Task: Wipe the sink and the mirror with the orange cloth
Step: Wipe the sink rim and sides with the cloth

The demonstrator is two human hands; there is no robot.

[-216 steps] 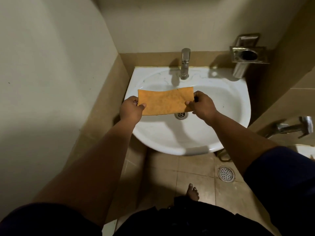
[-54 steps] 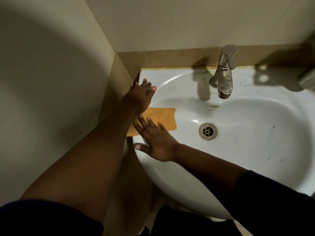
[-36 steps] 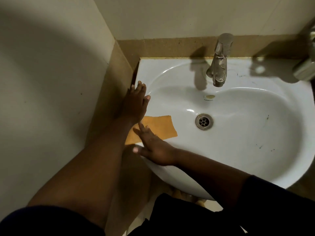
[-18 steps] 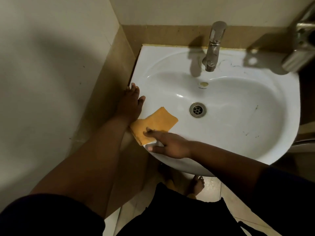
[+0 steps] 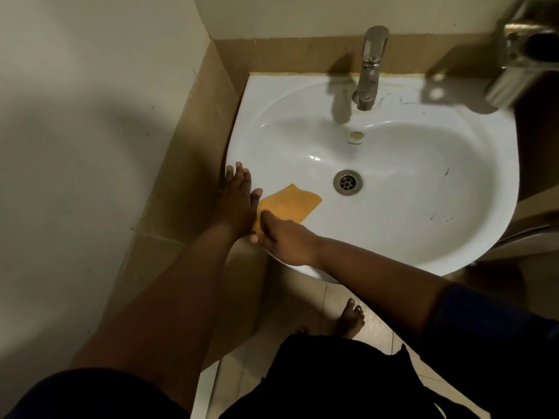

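The white sink (image 5: 423, 243) fills the middle of the head view, with its drain (image 5: 348, 182) at the centre. The orange cloth (image 5: 292, 204) lies on the front-left slope of the basin, one corner pointing at the drain. My right hand (image 5: 284, 238) grips the cloth's near end at the sink's front-left rim, fingers bent on top and thumb at the rim's outer edge. My left hand (image 5: 237, 198) rests flat on the left rim with straight fingers, touching the cloth's left edge. No mirror is in view.
A chrome tap (image 5: 370, 68) stands at the back of the sink. A metal holder (image 5: 520, 55) is fixed to the wall at the upper right. Walls close in on the left and the back. My bare foot (image 5: 351, 319) stands on the tiled floor below the basin.
My right hand has slid the cloth toward me along the left rim and its fingers have gone from flat to bent on it. My left hand followed down the rim.
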